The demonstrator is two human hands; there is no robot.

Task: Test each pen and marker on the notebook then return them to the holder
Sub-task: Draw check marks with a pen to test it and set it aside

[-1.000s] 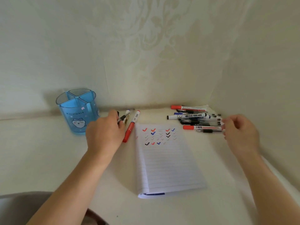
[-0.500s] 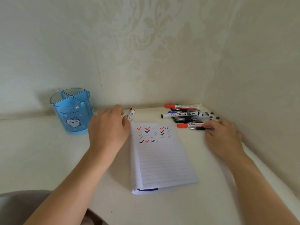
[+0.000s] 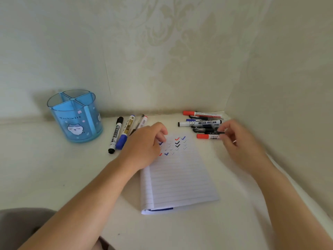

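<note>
– Which way does it point?
– The thin black pen [image 3: 221, 132] lies crosswise, right of centre, its free end leftward over the heap of mixed markers [image 3: 200, 123]. The right hand [image 3: 239, 143] pinches it, hiding the rest.
– The left hand [image 3: 144, 147]?
– Fingers bent on the lined white notebook [image 3: 180, 175], covering some ticks. Whether it holds anything, I can't tell.

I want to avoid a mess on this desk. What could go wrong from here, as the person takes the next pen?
1. The right hand pinches a thin black pen at the edge of the pile of pens; pulling it out may set its neighbours rolling.
2. The left hand lies over some check marks on the notebook; if the ink is fresh, it could smear.
3. The black marker lies loose beside the holder and could roll.
</note>
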